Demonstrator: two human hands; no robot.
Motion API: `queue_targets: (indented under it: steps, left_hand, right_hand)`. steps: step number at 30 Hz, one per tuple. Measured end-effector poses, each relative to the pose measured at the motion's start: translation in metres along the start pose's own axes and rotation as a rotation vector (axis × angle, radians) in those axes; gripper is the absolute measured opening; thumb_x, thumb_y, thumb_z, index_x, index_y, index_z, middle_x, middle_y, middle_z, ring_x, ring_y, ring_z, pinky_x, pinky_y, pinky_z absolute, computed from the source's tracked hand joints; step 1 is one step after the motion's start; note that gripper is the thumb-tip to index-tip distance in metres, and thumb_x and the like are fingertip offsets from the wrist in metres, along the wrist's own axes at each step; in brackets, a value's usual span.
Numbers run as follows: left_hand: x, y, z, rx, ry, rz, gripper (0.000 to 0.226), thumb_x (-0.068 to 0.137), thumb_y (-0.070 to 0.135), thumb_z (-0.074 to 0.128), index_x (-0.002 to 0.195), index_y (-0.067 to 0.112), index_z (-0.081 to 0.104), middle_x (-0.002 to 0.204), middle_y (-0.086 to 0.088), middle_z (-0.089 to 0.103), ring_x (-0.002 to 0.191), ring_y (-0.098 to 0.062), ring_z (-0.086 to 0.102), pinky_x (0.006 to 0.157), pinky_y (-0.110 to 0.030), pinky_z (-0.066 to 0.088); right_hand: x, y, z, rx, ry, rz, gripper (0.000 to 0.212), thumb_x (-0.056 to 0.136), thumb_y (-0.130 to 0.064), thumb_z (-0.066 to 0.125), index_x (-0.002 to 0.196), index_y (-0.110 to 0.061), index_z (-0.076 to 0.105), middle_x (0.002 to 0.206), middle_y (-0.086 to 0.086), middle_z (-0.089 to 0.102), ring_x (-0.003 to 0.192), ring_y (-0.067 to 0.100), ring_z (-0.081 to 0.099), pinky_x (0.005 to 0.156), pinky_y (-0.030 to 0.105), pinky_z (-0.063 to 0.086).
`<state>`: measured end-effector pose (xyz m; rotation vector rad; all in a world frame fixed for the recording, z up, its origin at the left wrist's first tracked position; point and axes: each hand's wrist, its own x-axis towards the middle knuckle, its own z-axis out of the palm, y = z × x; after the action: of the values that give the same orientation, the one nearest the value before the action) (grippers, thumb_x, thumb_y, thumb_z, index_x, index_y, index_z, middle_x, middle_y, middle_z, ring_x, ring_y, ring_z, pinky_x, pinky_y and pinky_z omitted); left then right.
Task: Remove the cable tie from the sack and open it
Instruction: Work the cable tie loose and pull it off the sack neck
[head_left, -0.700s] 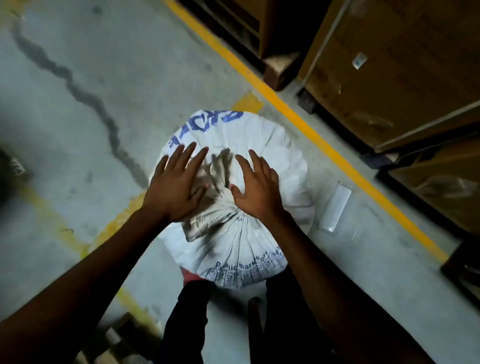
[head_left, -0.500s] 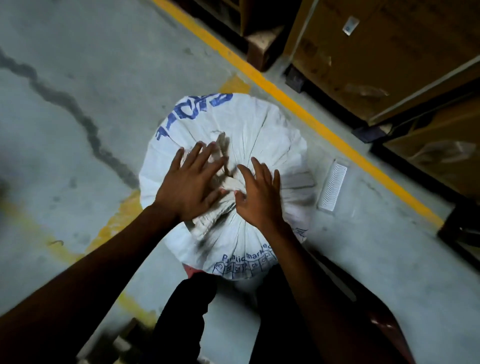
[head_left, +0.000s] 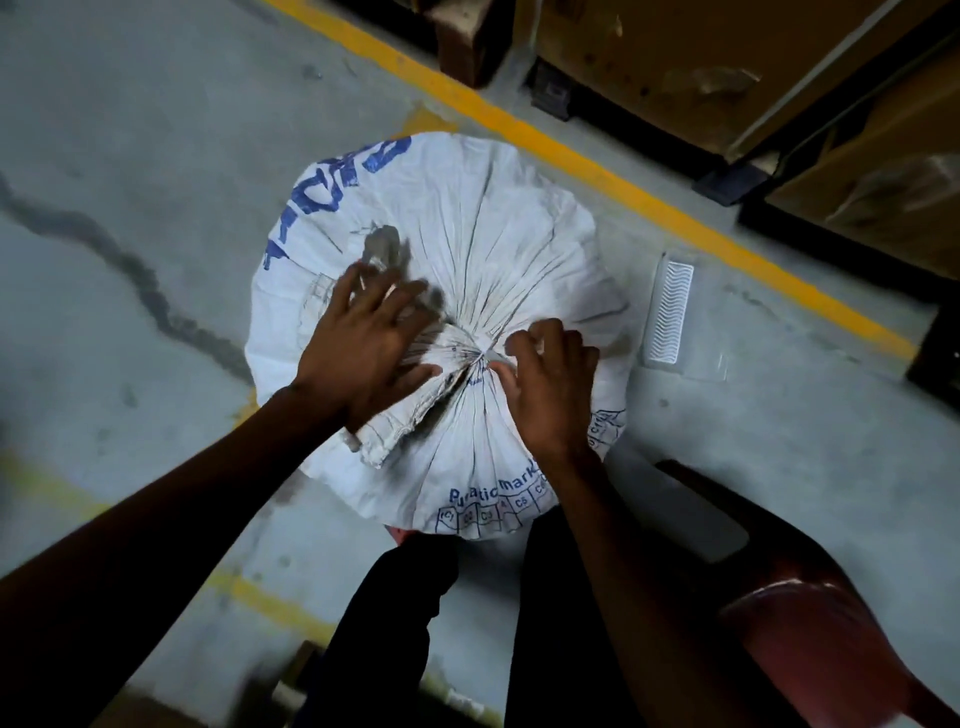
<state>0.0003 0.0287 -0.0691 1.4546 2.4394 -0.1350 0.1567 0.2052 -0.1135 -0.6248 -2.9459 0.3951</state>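
Observation:
A full white woven sack (head_left: 483, 228) with blue print stands on the concrete floor right in front of me, its top gathered into a tied neck (head_left: 475, 353). My left hand (head_left: 363, 343) lies flat with fingers spread on the loose flap of fabric left of the neck; it is motion-blurred. My right hand (head_left: 550, 384) is curled on the right of the neck. Its thumb and forefinger pinch a thin pale strip, the cable tie (head_left: 492, 356), which is mostly hidden in the folds.
A white ribbed plastic piece (head_left: 670, 312) lies on the floor right of the sack. A yellow floor line (head_left: 597, 171) runs diagonally behind it, with cardboard boxes on pallets (head_left: 701, 67) beyond. A reddish-brown chair (head_left: 810, 634) is at my right, and my dark-trousered legs (head_left: 400, 613) are below the sack.
My right hand has gone from lying flat to curling its fingers in at the neck. My left hand has slid left onto the flap. The view has tilted closer over the sack.

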Motion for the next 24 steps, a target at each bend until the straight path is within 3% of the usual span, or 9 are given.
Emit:
queue_targets:
  steps: [3, 7, 11, 15, 18, 20, 22, 24]
  left_hand:
    - [0.020, -0.005, 0.007, -0.120, -0.102, 0.106, 0.058, 0.095, 0.059, 0.046, 0.140, 0.024, 0.059, 0.126, -0.010, 0.072, 0.118, -0.035, 0.065, 0.112, -0.046, 0.035]
    - [0.023, -0.006, 0.019, -0.242, -0.136, 0.062, 0.056, 0.097, 0.059, 0.040, 0.140, 0.029, 0.063, 0.113, -0.008, 0.079, 0.104, -0.036, 0.073, 0.098, -0.041, 0.049]
    - [0.006, -0.004, 0.040, -0.356, -0.006, -0.023, 0.050, 0.101, 0.055, 0.040, 0.138, 0.032, 0.064, 0.098, -0.010, 0.081, 0.093, -0.037, 0.075, 0.085, -0.040, 0.055]
    - [-0.011, -0.007, 0.048, -0.545, 0.059, -0.083, 0.036, 0.104, 0.049, 0.051, 0.127, 0.029, 0.070, 0.095, -0.006, 0.079, 0.086, -0.030, 0.074, 0.067, -0.032, 0.049]
    - [-0.019, -0.010, 0.047, -0.648, 0.064, -0.065, 0.031, 0.106, 0.048, 0.053, 0.122, 0.028, 0.071, 0.100, -0.001, 0.080, 0.092, -0.022, 0.075, 0.073, -0.035, 0.055]
    - [-0.019, -0.011, 0.047, -0.704, 0.074, -0.078, 0.030, 0.104, 0.046, 0.059, 0.123, 0.027, 0.073, 0.111, 0.003, 0.081, 0.102, -0.014, 0.075, 0.082, -0.029, 0.056]
    - [-0.014, -0.011, 0.046, -0.741, 0.065, -0.086, 0.030, 0.102, 0.044, 0.063, 0.126, 0.029, 0.073, 0.117, 0.008, 0.079, 0.106, -0.006, 0.073, 0.085, -0.024, 0.055]
    - [-0.007, -0.011, 0.046, -0.739, 0.044, -0.071, 0.034, 0.100, 0.047, 0.062, 0.128, 0.031, 0.072, 0.121, 0.010, 0.077, 0.108, -0.007, 0.072, 0.087, -0.028, 0.056]
  right_hand:
    - [-0.002, 0.002, 0.007, 0.010, -0.062, 0.094, 0.026, 0.090, -0.040, 0.073, 0.082, -0.019, 0.058, 0.073, 0.003, 0.066, 0.070, 0.031, 0.065, 0.062, 0.037, 0.044]
    - [-0.015, -0.016, 0.020, 0.037, -0.078, 0.303, 0.030, 0.087, -0.040, 0.077, 0.072, -0.016, 0.066, 0.054, 0.010, 0.065, 0.049, 0.034, 0.064, 0.050, 0.032, 0.048]
    - [-0.022, -0.031, 0.038, 0.166, -0.014, 0.439, 0.032, 0.096, -0.040, 0.065, 0.079, -0.014, 0.073, 0.063, 0.011, 0.071, 0.056, 0.034, 0.068, 0.052, 0.033, 0.050]
    - [-0.030, -0.047, 0.053, 0.746, 0.103, 0.618, 0.015, 0.096, -0.025, 0.066, 0.095, -0.016, 0.077, 0.084, 0.001, 0.078, 0.074, 0.017, 0.073, 0.067, 0.036, 0.058]
    - [-0.027, -0.055, 0.056, 0.976, 0.175, 0.761, 0.001, 0.086, -0.012, 0.079, 0.087, -0.011, 0.079, 0.077, -0.007, 0.075, 0.071, 0.004, 0.070, 0.069, 0.026, 0.057]
    - [-0.023, -0.056, 0.058, 1.017, 0.161, 0.844, 0.004, 0.082, -0.010, 0.083, 0.084, -0.010, 0.079, 0.073, -0.008, 0.073, 0.067, 0.001, 0.068, 0.068, 0.025, 0.057]
    - [-0.020, -0.055, 0.061, 1.063, 0.146, 0.887, 0.006, 0.080, -0.011, 0.084, 0.083, -0.010, 0.079, 0.073, -0.007, 0.074, 0.067, 0.002, 0.069, 0.069, 0.024, 0.056]
    - [-0.018, -0.053, 0.063, 1.115, 0.152, 0.922, 0.006, 0.079, -0.012, 0.085, 0.081, -0.010, 0.079, 0.074, -0.001, 0.076, 0.069, 0.009, 0.071, 0.069, 0.027, 0.056]
